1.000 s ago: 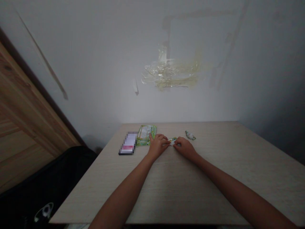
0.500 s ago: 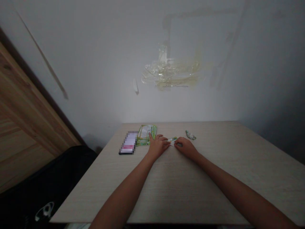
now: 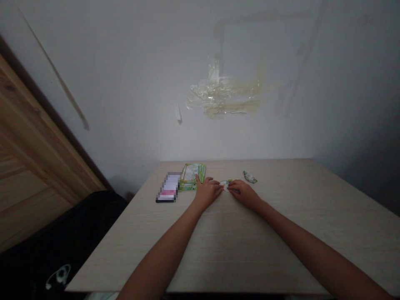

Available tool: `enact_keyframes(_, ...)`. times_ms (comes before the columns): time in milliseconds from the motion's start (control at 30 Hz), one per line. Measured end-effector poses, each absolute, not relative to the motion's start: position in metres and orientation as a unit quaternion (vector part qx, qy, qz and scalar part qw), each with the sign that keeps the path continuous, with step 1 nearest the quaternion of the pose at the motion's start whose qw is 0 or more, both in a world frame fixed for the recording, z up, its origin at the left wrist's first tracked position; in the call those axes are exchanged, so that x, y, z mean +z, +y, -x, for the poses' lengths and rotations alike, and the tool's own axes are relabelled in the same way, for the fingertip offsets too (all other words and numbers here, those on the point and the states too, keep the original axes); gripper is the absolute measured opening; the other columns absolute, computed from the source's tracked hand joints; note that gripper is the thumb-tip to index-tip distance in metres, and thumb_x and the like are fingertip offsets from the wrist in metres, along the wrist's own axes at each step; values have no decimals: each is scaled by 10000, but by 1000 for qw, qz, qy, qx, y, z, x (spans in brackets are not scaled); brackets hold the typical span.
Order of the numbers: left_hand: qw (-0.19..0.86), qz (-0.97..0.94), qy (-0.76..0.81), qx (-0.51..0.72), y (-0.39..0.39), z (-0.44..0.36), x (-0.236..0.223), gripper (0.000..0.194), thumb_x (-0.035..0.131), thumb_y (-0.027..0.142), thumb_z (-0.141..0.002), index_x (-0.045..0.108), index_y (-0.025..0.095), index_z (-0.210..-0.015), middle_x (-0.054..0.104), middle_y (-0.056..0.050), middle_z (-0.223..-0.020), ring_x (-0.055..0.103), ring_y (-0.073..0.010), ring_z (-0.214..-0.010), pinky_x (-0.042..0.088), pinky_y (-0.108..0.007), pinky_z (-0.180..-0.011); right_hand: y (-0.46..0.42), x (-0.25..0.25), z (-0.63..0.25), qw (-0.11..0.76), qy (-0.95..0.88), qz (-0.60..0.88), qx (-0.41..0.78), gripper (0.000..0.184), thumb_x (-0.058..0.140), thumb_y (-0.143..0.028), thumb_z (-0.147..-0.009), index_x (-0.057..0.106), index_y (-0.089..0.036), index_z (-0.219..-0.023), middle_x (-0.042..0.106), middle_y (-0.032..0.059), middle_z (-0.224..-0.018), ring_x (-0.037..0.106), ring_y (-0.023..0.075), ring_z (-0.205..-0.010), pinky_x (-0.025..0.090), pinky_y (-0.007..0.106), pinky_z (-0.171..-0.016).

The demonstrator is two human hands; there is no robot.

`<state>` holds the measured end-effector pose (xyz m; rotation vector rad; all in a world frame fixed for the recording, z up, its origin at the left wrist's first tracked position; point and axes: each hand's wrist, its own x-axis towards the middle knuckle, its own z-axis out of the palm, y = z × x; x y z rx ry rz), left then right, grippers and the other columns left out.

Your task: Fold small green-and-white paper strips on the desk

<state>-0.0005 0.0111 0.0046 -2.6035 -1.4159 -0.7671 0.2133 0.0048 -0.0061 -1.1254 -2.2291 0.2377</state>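
Note:
A small piece of printed paper, white with green patches, lies on the table between my two hands. My left hand rests palm down with thumb and forefinger closed on the paper's left edge. Its little finger sticks up at the side, near the stack of green printed papers. With bunched fingertips, my right hand grips the right edge of the paper. Fingers cover much of the piece, so its exact shape is hidden. Beyond my right hand sits a crumpled green-and-white paper piece.
A phone with a blurred screen lies left of the stack. The pale wooden table ends at a wall marked with old tape. To the left stand a black bag and wooden boards.
My right fingertips have shifted slightly left and down onto the paper, and the paper looks flatter. My left hand has stayed nearly still.

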Motion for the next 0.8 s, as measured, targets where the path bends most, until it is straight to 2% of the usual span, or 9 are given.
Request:
enact_keyframes(367, 49, 849, -472, -233, 10, 0, 7, 210, 547, 435, -905, 722, 395, -1016, 726, 16, -1103, 541, -255, -1149, 12, -710, -1101, 5, -8, -213, 307, -847, 426, 80, 265, 517, -210, -912, 700, -188, -1102, 694, 88, -1133, 606, 213, -1079, 462, 381, -992)
enact_keyframes(567, 38, 847, -475, -235, 9, 0, 8, 216, 530, 440, -913, 716, 398, -1013, 724, 27, -1104, 536, -260, -1159, -28, -752, -1071, 3, -5, -212, 286, -862, 414, 63, 289, 505, -163, -906, 701, -201, -1116, 685, 85, -1111, 589, 210, -1065, 464, 361, -959)
enact_keyframes(800, 7, 837, -492, -239, 9, 0, 9, 200, 545, 432, -904, 714, 392, -1003, 714, 33, -1133, 510, -248, -1188, -65, -737, -1074, 4, -5, -210, 257, -876, 407, 35, 323, 522, -102, -865, 706, -207, -1108, 676, 82, -1026, 571, 209, -984, 463, 346, -901)
